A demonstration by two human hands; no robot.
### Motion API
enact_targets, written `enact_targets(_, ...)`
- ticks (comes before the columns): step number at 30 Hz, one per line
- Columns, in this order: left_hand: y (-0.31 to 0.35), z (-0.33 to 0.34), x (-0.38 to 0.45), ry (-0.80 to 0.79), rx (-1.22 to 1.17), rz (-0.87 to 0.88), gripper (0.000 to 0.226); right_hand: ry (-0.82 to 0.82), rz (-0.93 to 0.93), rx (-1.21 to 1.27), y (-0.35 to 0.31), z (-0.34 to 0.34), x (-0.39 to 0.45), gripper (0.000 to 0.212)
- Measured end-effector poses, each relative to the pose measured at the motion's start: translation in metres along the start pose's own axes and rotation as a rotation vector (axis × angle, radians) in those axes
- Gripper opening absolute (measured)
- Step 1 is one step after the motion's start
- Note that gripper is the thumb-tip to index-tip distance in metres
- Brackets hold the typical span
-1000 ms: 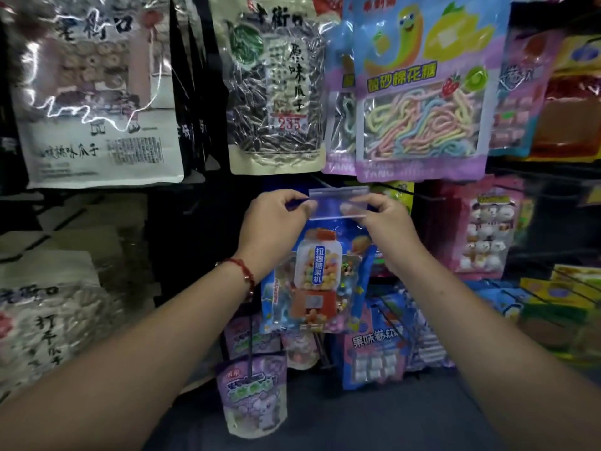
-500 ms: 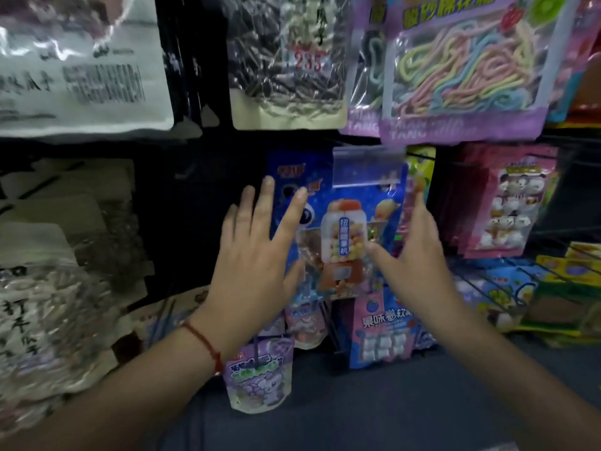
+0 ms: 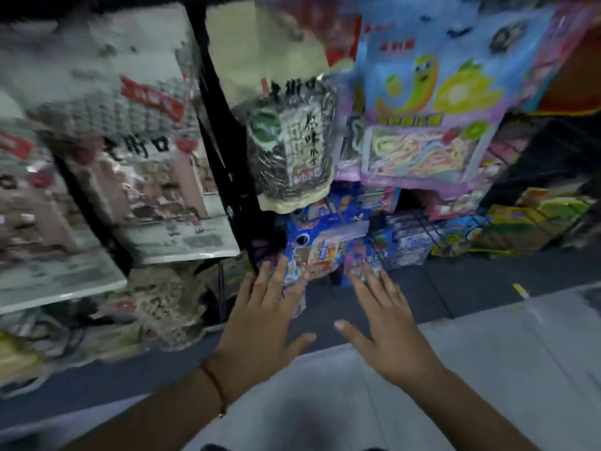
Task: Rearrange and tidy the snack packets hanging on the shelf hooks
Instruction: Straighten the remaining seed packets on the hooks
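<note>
Fingers spread and holding nothing, left hand (image 3: pixel 260 323) and right hand (image 3: pixel 387 333) flank the hanging blue plastic gumball-candy packet (image 3: pixel 320 247), which lies just beyond both, long axis vertical, left fingertips nearer its lower-left corner.

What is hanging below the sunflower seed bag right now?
A blue toy-candy packet hangs below the sunflower seed bag, more blue packets behind it. Their hooks are hidden by the bag.

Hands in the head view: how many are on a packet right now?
0 gripping. The left hand and right hand are both open, fingers spread, below the blue gumball-machine packet; blur hides whether fingertips touch anything.
</note>
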State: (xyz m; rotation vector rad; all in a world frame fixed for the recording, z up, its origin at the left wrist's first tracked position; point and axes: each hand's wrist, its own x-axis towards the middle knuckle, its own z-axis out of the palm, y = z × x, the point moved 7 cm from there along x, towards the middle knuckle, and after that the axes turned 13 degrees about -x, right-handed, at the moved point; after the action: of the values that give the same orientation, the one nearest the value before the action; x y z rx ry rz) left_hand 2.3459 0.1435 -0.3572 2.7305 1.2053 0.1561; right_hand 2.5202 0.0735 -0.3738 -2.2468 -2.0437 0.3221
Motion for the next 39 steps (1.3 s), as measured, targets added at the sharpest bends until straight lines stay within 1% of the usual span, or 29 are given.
enact_targets(4, 0.018, -0.081, -0.028, -0.077, -0.017, -0.129, 0.089, -0.088, 0.016, 0.063, -0.015, -0.082, -0.037, 0.105)
enact_targets(5, 0.019, -0.098, -0.036, -0.099, -0.035, -0.173, 0.09, -0.11, 0.009, 0.071, -0.02, -0.099, -0.044, 0.106)
enact_targets(7, 0.017, -0.124, -0.057, -0.115, -0.085, -0.269, 0.092, -0.16, -0.029, 0.085, -0.035, -0.123, -0.055, 0.093)
enact_targets(9, 0.013, -0.144, -0.081, -0.102, -0.124, -0.358, 0.097, -0.166, -0.081, 0.097, -0.055, -0.14, -0.059, 0.079)
enact_targets(11, 0.002, -0.156, -0.112, -0.088, -0.175, -0.454, 0.095, -0.166, -0.134, 0.116, -0.081, -0.148, -0.059, 0.074)
enact_targets(14, -0.026, -0.169, -0.164, -0.048, -0.209, -0.597, 0.089, -0.21, -0.207, 0.118, -0.13, -0.144, -0.056, 0.075)
enact_targets(17, -0.063, -0.178, -0.222, -0.009, -0.224, -0.744, 0.089, -0.245, -0.266, 0.111, -0.184, -0.133, -0.053, 0.074)
enact_targets(21, -0.119, -0.193, -0.301, 0.044, -0.236, -0.869, 0.089, -0.303, -0.354, 0.073, -0.268, -0.112, -0.053, 0.075)
enact_targets(24, -0.168, -0.203, -0.363, 0.084, -0.258, -0.91, 0.089, -0.325, -0.424, 0.038, -0.345, -0.086, -0.054, 0.076)
enact_targets(28, -0.241, -0.212, -0.444, 0.068, -0.268, -0.976, 0.089, -0.359, -0.466, 0.068, -0.452, -0.049, -0.062, 0.078)
enact_targets(30, -0.27, -0.22, -0.472, 0.06, -0.254, -0.964, 0.089, -0.374, -0.474, 0.024, -0.496, -0.036, -0.065, 0.078)
enact_targets(34, -0.32, -0.234, -0.504, 0.041, -0.205, -0.92, 0.089, -0.375, -0.5, -0.041, -0.564, -0.016, -0.068, 0.078)
enact_targets(39, -0.371, -0.237, -0.502, -0.028, -0.175, -0.841, 0.087, -0.372, -0.502, -0.026, -0.622, -0.001, -0.05, 0.077)
